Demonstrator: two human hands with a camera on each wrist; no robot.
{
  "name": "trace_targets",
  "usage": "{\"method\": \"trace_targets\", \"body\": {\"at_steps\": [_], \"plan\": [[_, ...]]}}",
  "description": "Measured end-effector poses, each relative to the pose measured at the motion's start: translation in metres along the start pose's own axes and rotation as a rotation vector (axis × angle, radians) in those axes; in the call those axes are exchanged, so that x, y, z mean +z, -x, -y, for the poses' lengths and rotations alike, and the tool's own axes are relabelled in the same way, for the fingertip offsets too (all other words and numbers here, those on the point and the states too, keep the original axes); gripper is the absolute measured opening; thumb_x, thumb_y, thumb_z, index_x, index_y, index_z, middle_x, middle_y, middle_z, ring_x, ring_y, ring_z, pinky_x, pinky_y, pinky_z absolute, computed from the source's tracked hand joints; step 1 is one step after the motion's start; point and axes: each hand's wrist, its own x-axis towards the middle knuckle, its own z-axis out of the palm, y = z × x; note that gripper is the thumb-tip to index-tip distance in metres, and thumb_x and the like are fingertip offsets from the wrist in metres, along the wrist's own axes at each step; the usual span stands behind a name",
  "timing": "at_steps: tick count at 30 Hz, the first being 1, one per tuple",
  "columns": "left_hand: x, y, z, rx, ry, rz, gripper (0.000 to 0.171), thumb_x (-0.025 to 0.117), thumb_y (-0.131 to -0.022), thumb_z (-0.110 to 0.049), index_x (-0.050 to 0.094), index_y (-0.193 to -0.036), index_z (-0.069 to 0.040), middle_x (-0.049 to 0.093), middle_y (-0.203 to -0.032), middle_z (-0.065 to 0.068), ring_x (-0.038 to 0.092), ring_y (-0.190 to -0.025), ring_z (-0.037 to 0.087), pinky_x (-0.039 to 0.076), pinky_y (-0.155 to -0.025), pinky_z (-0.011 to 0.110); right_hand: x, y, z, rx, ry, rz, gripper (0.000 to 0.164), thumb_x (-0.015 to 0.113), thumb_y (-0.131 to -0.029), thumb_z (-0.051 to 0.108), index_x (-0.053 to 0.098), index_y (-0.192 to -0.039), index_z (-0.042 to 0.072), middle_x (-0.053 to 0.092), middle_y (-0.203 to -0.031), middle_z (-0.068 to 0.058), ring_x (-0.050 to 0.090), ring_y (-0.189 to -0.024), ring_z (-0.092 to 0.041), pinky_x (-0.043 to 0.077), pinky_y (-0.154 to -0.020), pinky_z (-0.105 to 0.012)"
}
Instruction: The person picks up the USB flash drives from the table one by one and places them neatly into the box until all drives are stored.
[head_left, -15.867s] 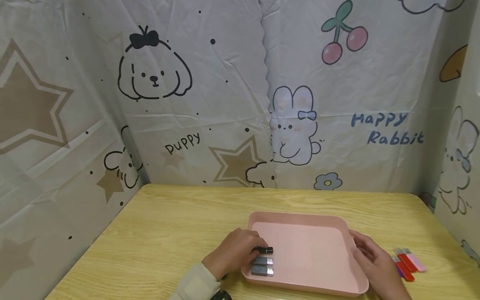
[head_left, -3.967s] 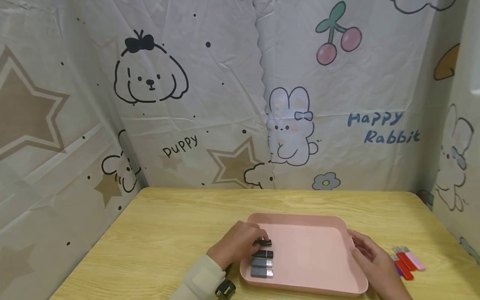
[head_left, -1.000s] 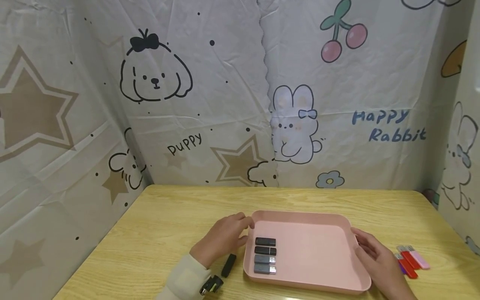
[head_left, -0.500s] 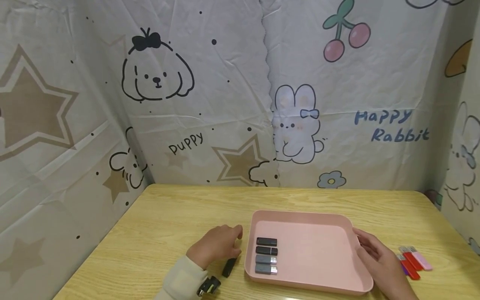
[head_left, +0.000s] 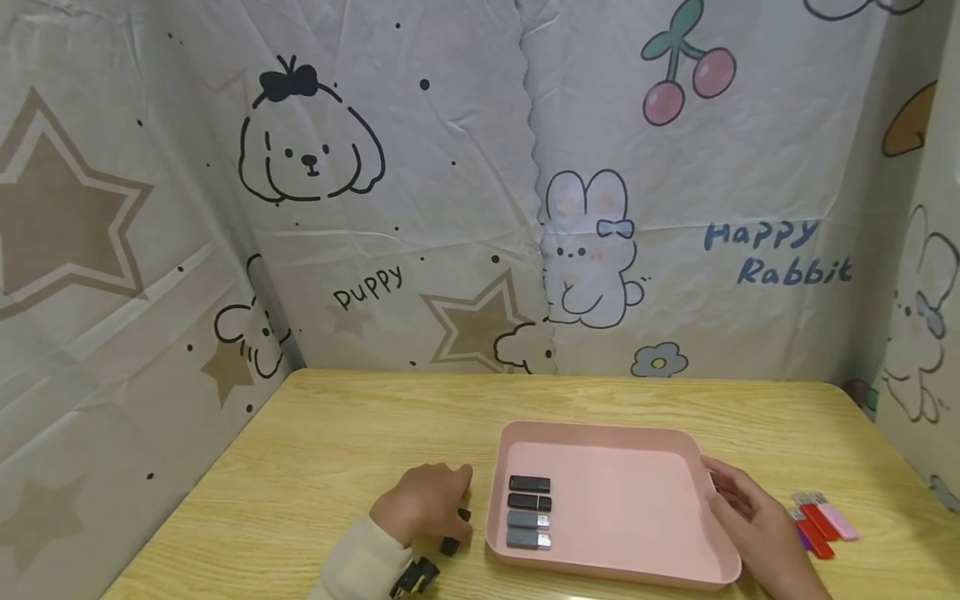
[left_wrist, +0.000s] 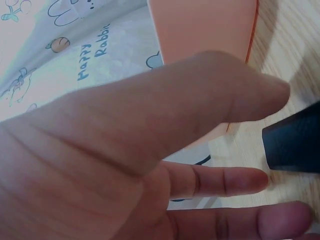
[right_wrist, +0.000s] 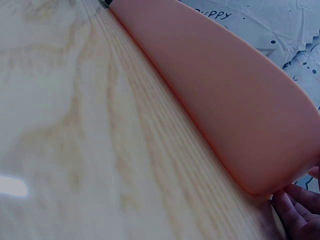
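My left hand is beside the tray, over a black USB stick lying on the table. In the left wrist view, thumb and fingers are spread apart near the end of this black stick, with a gap showing between. My right hand holds the right edge of the pink tray, its thumb at the rim and its fingers along the outer side. Along the tray's left side lie two black USB sticks and two grey USB sticks in a column, the grey ones with metal plugs pointing right.
Right of my right hand lie several USB sticks: a pink one, red ones and a purple one partly hidden. The wooden table is bounded by printed cloth walls. A black device sits at my left wrist.
Compared with the oldest frame, another black USB stick lies in the tray. My left hand has left the tray's left edge and moved down-left over the black stick. My right hand stays put.
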Motion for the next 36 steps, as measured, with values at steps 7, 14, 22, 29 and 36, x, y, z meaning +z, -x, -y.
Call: {"method": "trace_targets", "body": {"at_steps": [7,14,22,29,36], "plan": [[0.002,0.0033,-0.004,-0.022,-0.028,0.0,0.042,0.079,-0.065,-0.028,0.048,-0.09,-0.015,0.05,-0.069,-0.003,0.047,-0.059,0.015,0.041,-0.05,0.031,0.0002,0.0012,0.002,0.001,0.012,0.004,0.056,0.05,-0.1,0.04,0.04,-0.147,0.011,0.047,-0.14,-0.02,0.048,-0.124,-0.034,0.046,-0.083,-0.009],[0.0049,0.0028,-0.0064,-0.045,-0.056,-0.008,0.044,0.08,-0.063,-0.027,0.047,-0.09,-0.014,0.05,-0.067,-0.002,0.047,-0.057,0.016,0.042,-0.05,0.033,0.0022,-0.0001,0.0036,0.001,0.025,0.009,0.055,0.048,-0.1,0.039,0.039,-0.147,0.011,0.047,-0.141,-0.02,0.048,-0.124,-0.034,0.048,-0.095,-0.034],[0.0071,0.0027,-0.0067,-0.03,-0.063,-0.026,0.045,0.081,-0.061,-0.026,0.045,-0.086,-0.015,0.049,-0.065,-0.003,0.047,-0.055,0.015,0.041,-0.048,0.032,0.0012,-0.0005,0.002,-0.019,0.028,-0.001,0.054,0.049,-0.101,0.037,0.04,-0.147,0.01,0.047,-0.139,-0.021,0.048,-0.123,-0.034,0.05,-0.092,-0.026],[0.0072,0.0018,-0.0082,-0.021,-0.059,-0.01,0.045,0.08,-0.062,-0.026,0.045,-0.087,-0.015,0.049,-0.064,-0.002,0.046,-0.055,0.015,0.039,-0.048,0.031,0.0009,0.0005,0.0004,-0.025,0.008,-0.01,0.052,0.05,-0.1,0.035,0.041,-0.146,0.011,0.048,-0.139,-0.02,0.048,-0.123,-0.032,0.039,-0.079,-0.001],[0.0077,0.0027,-0.0091,-0.017,-0.079,-0.02,0.045,0.08,-0.061,-0.023,0.045,-0.088,-0.014,0.049,-0.065,-0.001,0.046,-0.055,0.016,0.04,-0.049,0.031,0.0011,0.0013,-0.0005,-0.031,0.009,-0.005,0.053,0.05,-0.1,0.036,0.04,-0.146,0.01,0.048,-0.139,-0.02,0.048,-0.123,-0.032,0.038,-0.078,0.0]]}}
